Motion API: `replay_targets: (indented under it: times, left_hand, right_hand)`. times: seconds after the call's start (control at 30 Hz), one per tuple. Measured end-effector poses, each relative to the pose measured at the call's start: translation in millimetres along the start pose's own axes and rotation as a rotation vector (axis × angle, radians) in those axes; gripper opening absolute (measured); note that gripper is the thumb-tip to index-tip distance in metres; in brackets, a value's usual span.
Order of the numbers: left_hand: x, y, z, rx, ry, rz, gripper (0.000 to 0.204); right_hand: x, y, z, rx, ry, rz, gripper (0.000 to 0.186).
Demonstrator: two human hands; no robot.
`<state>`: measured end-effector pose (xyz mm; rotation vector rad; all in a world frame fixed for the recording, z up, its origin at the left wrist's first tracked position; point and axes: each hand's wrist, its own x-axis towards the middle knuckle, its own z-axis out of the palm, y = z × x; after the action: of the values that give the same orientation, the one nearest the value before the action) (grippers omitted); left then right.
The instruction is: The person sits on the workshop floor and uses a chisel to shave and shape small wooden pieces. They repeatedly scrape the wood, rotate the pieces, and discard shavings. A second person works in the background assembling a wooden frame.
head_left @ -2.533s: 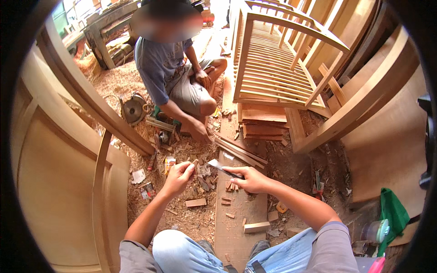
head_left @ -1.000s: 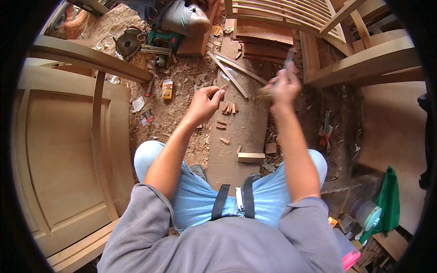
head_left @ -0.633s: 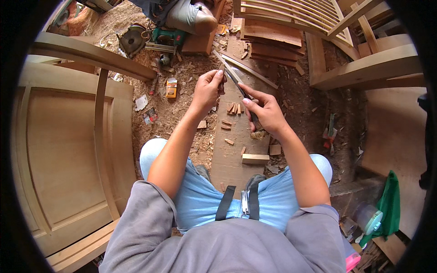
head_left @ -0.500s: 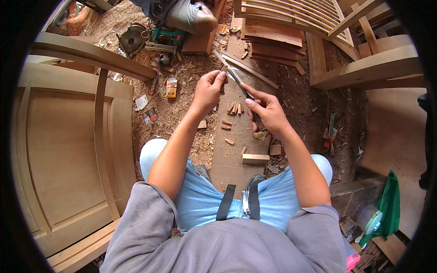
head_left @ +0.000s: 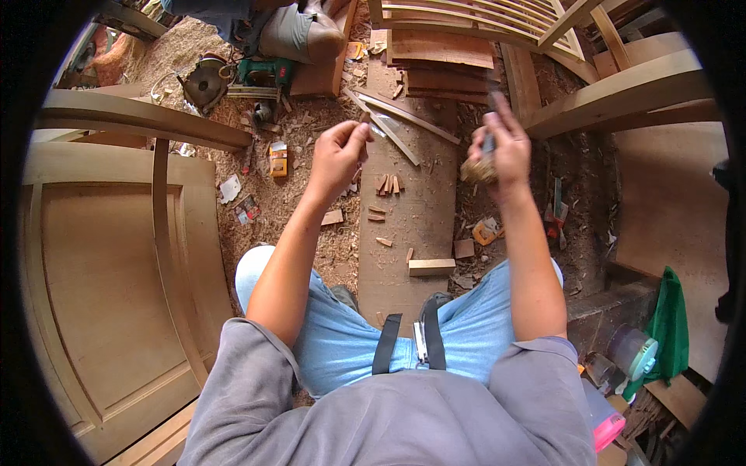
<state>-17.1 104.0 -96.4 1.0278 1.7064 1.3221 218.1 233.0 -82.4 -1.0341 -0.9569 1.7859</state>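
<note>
My left hand is raised over the left edge of a long plank, with thumb and fingertips pinched on a small wood piece. Out to the right of the plank, my right hand is wrapped round a chisel. Its frayed, straw-coloured butt shows below the fist, while the blade end is smeared by motion. Several small wood wedges lie on the plank between my hands. Closer to me sits a pale wood block. Thin wood strips cross the plank's farther part.
A panelled door stands at the left, with a curved wooden member above it. Stacked boards and a slatted frame are at the back. Power tools lie among shavings near another person's leg. A green cloth hangs at right.
My right hand has swung away to the right with the chisel, leaving the small wood piece. My left hand still pinches that piece. The view has shifted slightly.
</note>
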Motion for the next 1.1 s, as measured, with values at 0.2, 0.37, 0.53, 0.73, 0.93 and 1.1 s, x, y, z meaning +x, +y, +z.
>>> replay_targets:
  times: [0.2, 0.37, 0.53, 0.73, 0.93, 1.1]
  left_hand:
    - [21, -27, -5, -0.080, -0.057, -0.073, 0.032]
    - [18, -20, 2, 0.173, -0.004, 0.003, 0.028]
    - [18, -15, 7, 0.462, 0.078, 0.201, 0.022]
    - [15, -19, 15, 0.580, 0.101, 0.274, 0.021]
    - [27, -22, 18, 0.623, 0.092, 0.194, 0.024]
    - [-5, -22, 40, 0.606, -0.293, 0.038, 0.022]
  right_hand:
    - [-34, 43, 26, -0.209, -0.593, 0.170, 0.050]
    - [-40, 28, 32, -0.358, -0.556, 0.273, 0.050]
    - [-39, 37, 29, -0.391, -0.536, 0.256, 0.049]
    - [-47, 46, 37, -0.362, -0.447, 0.354, 0.047]
    - [-47, 91, 52, -0.199, -0.280, 0.273, 0.045]
    - [12, 56, 28, -0.189, 0.296, 0.010, 0.042]
